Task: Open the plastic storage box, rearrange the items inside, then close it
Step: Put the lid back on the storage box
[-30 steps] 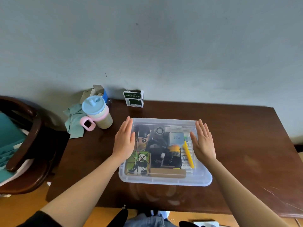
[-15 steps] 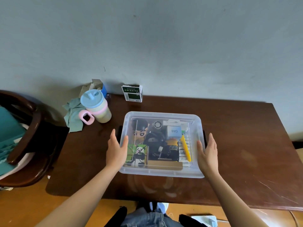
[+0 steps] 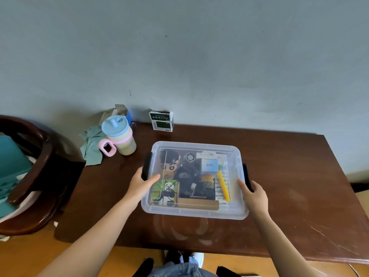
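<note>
Head view. Clear plastic storage box (image 3: 194,179) sits on the dark wooden table (image 3: 289,186), near the front edge, lid (image 3: 196,146) on. Black latch handle (image 3: 146,165) on the box's left end, another black latch (image 3: 247,177) on the right end.

Left hand (image 3: 140,181) at the left end: fingers wrap the lower part of the latch handle, thumb lies across the lid's edge. Right hand (image 3: 254,193) at the right end: fingers curl round the latch, thumb rests on the lid rim.

Seen through the lid: cartoon figure (image 3: 170,163), panda-print box (image 3: 165,191), blue box marked Q88 (image 3: 209,165), yellow pen (image 3: 223,185), a wooden strip (image 3: 198,203) along the near wall, dark tangled items in the middle, not identifiable.

Back left of the table: lidded cup with pink handle (image 3: 119,136), green cloth (image 3: 91,144) beside it. Small green-and-white carton (image 3: 161,120) against the wall. Dark wooden chair (image 3: 34,172) left of the table.
</note>
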